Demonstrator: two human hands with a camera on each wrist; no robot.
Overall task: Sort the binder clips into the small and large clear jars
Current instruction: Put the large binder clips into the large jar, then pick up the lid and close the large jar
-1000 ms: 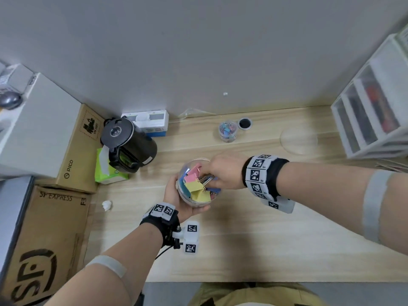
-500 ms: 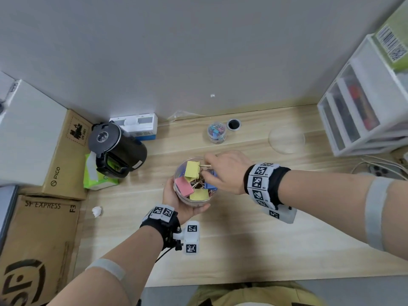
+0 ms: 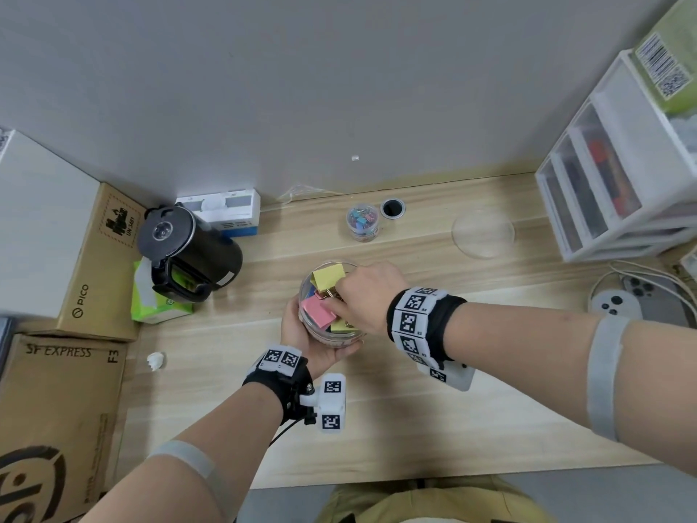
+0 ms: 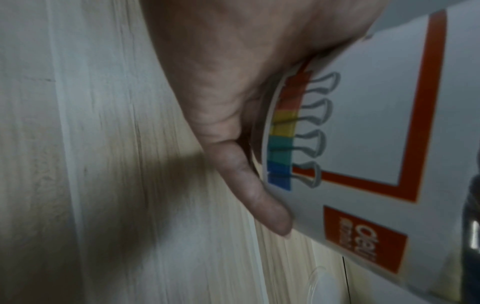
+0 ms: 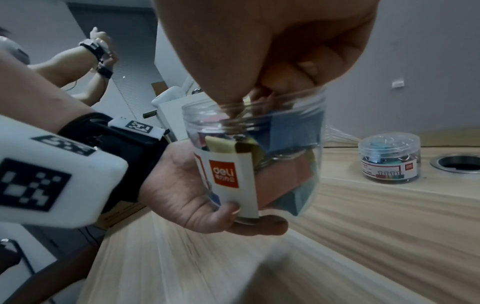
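Yellow clip (image 3: 329, 278), pink clip (image 3: 318, 311), red-and-white label (image 5: 228, 176), black kettle (image 3: 188, 251)

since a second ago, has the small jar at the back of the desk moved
No. The small jar still sits just left of the black cable hole, with the same gap between them; only the camera shifted.

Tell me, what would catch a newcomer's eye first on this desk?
At the middle of the wooden desk, the left hand holds up a large clear plastic jar stuffed with big pink, yellow and blue binder clips, and the right hand dips its fingers into the mouth. A small clear jar of tiny coloured clips stands farther back near the wall. A black electric kettle sits to the left.
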